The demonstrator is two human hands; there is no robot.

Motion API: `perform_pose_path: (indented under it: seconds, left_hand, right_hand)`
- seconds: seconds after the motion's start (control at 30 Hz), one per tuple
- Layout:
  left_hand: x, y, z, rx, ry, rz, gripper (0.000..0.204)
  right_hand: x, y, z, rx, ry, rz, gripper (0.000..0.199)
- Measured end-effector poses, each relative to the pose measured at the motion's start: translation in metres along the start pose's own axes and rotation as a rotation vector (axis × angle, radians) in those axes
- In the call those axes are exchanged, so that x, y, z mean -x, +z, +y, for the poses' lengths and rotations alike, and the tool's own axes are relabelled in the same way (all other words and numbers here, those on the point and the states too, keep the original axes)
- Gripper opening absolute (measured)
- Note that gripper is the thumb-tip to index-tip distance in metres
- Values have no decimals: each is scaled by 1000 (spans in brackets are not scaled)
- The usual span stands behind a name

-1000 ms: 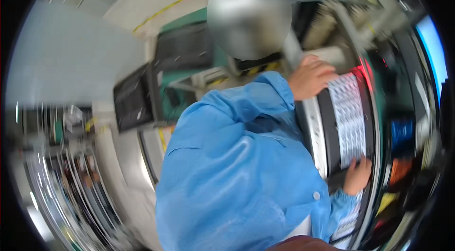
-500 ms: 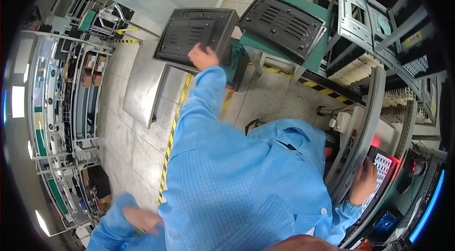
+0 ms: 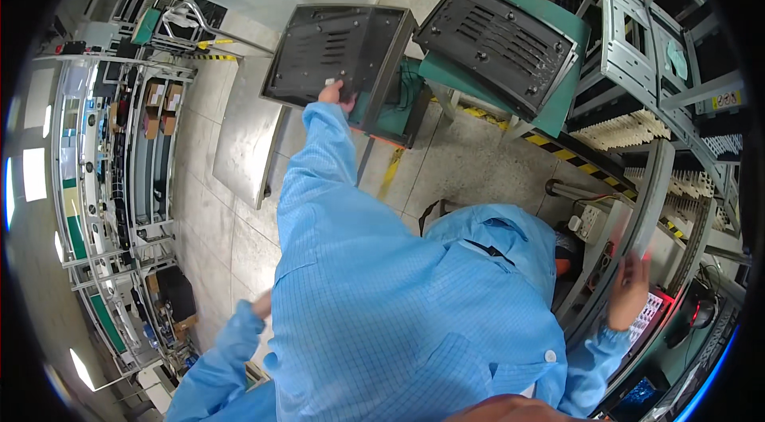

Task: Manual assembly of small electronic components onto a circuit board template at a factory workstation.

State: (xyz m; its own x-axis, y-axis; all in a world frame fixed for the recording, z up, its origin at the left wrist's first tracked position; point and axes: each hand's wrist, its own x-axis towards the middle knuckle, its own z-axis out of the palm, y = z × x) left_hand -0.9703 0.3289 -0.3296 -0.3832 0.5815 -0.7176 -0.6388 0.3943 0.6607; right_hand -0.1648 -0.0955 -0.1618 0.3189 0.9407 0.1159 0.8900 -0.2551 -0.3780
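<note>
My left hand (image 3: 336, 94) reaches forward to the near edge of a black metal housing (image 3: 319, 43) with slotted vents. Its fingers are curled at that edge and seem to grip it; a small pale spot shows beside the fingertips. Underneath, a green surface (image 3: 368, 109) is partly covered by the housing. At the right, my right hand (image 3: 629, 294) has its fingers stretched out, slightly blurred, beside a grey metal rail (image 3: 649, 199). Nothing shows in it. A red-edged tray (image 3: 649, 314) with pale small parts lies just beyond, partly hidden by that hand.
Another black vented panel (image 3: 494, 43) lies on a green-topped stand (image 3: 562, 11). A bare metal plate (image 3: 251, 131) is at the left. Behind, at lower left, a co-worker's blue sleeve (image 3: 223, 350) shows. Shelving (image 3: 127, 183) lines the far left; a computer mouse (image 3: 701, 314) sits at right.
My left hand has moved from the housing's top to its near edge. My right hand has shifted up off the tray toward the rail. The co-worker's hand has moved up.
</note>
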Motion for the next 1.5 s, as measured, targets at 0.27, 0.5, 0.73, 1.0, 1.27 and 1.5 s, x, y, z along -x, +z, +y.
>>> perform_pose_path:
  seconds: [0.27,0.5,0.73,1.0,1.27,1.5]
  left_hand:
    - [148,77,-111,-29,-191,-227,20]
    - [284,49,-211,38,-396,-572,40]
    - [242,41,-190,-6,-349,-686,52]
    - [246,188,-212,-299,-76,-941,44]
    - [87,151,-166,-980,1085,608,60]
    - [-38,6,-107,-862,379,897,71]
  right_hand:
    - [-109,77,-142,-344,-155,-400,43]
    - [-115,254,-283,-1418,246,-740,100]
    - [-118,179,-304,-967,197,-437,85]
    - [-195,154,-200,-1275,96,-305,66]
    - [-205,179,-58,-311,-49,-72,70]
    - [-170,157,-57,-86,-196,50,45]
